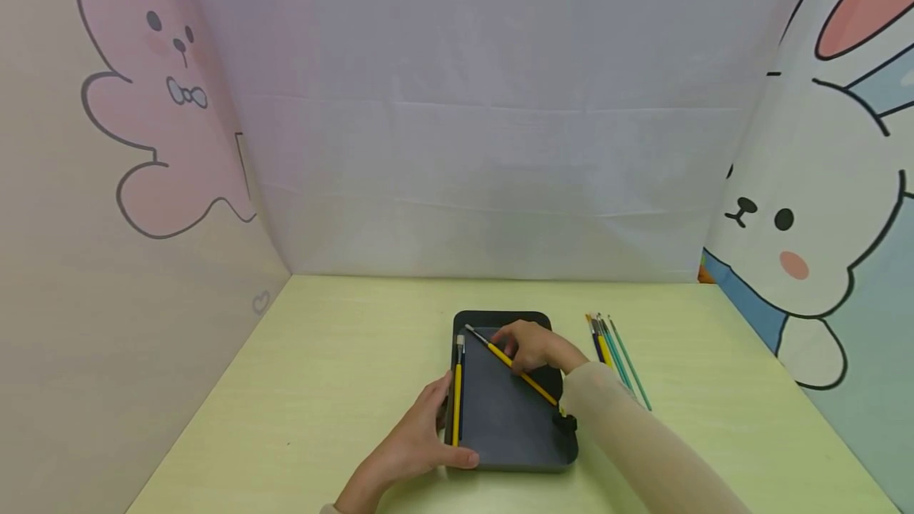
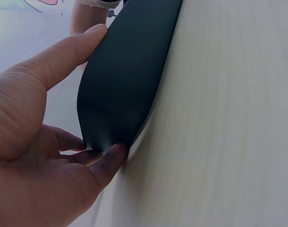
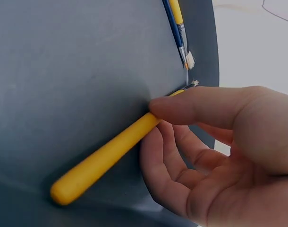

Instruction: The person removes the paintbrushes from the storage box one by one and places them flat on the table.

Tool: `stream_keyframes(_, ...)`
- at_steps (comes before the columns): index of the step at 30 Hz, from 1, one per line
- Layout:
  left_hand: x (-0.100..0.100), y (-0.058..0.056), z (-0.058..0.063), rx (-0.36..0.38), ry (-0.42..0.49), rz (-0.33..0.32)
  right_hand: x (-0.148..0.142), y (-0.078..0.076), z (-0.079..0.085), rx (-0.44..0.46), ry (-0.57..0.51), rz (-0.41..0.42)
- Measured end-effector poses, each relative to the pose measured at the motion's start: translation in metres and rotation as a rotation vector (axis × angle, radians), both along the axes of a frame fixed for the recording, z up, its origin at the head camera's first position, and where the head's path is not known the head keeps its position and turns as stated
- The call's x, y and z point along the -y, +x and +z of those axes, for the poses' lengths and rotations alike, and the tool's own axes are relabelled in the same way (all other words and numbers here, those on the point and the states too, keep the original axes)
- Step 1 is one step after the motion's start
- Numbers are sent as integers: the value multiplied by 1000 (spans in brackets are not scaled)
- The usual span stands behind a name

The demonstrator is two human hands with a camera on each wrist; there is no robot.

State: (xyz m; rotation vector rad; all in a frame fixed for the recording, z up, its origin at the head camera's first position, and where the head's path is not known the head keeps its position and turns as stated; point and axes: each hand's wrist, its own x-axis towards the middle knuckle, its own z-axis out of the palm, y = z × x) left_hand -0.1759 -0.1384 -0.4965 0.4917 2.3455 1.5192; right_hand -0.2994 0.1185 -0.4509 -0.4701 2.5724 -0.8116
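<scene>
A dark grey tray [image 1: 510,439] lies on the table in front of me. My left hand [image 1: 417,439] grips its near left side, thumb over the rim and fingers along the outer wall; the left wrist view shows the tray's dark side [image 2: 127,71] between them. Over the tray, my right hand [image 1: 531,346] pinches a yellow-handled paintbrush [image 3: 106,158] between thumb and fingers. This paintbrush slants across the tray, bristles toward the far left. Along the tray's left wall lie another yellow paintbrush [image 1: 457,395] and a dark blue paintbrush [image 3: 173,23], side by side.
Right of the tray, several paintbrushes [image 1: 620,355] with teal, yellow and dark handles lie on the pale wooden table [image 1: 343,355], partly behind my right sleeve. A white sheet [image 1: 493,181] stands at the back, and panels with cartoon animals flank both sides.
</scene>
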Motion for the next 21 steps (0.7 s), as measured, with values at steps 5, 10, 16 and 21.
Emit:
stream_keyframes(5, -1, 0, 0, 0, -4, 0, -3, 2, 0, 26, -49, -16)
stream_keyframes(10, -1, 0, -1, 10, -4, -3, -7, 4, 1, 56, -107, -34)
stream_keyframes(16, -1, 0, 0, 17, 5, 1, -14, 3, 3, 76, -193, -48)
stream_keyframes(21, -1, 0, 0, 22, 4, 8, -20, 3, 11, 91, -252, -41)
